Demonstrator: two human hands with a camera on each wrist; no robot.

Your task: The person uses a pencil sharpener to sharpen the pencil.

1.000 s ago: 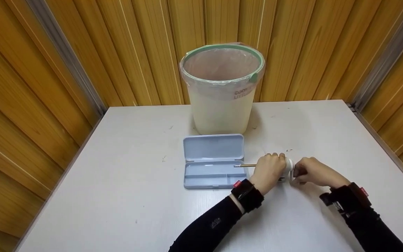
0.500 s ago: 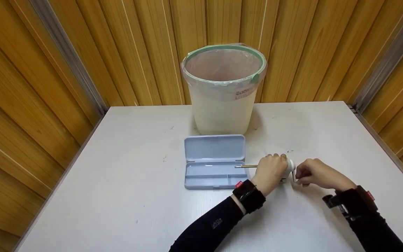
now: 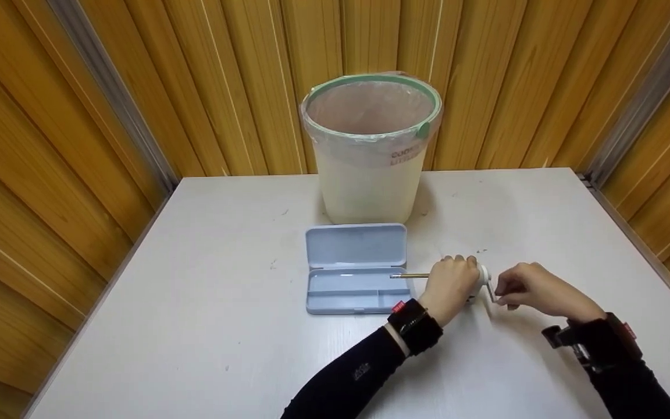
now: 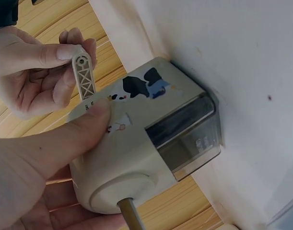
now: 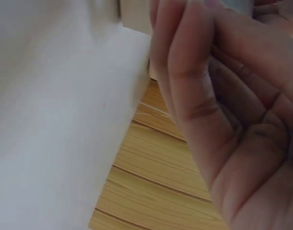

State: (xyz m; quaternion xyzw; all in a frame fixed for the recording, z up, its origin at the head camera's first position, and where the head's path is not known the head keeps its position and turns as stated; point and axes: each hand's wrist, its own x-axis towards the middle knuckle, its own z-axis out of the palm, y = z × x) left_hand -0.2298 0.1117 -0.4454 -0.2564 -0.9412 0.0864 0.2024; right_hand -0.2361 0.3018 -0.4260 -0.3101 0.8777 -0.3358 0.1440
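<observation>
A cream desktop pencil sharpener with a clear shavings drawer stands on the white table; in the head view the sharpener is mostly hidden. My left hand grips its body, thumb on top. A pencil sticks out of its left end toward the case; the pencil enters the front hole. My right hand pinches the crank handle at the sharpener's right end. The right wrist view shows only curled fingers close up.
An open pale blue pencil case lies just left of my left hand. Behind it a cream bin with a green rim and plastic liner stands against the wooden wall. Wooden walls close in the table on three sides.
My right hand has shifted slightly right and down with the crank handle, turning it. My left hand, the sharpener and the pencil stay in place.
</observation>
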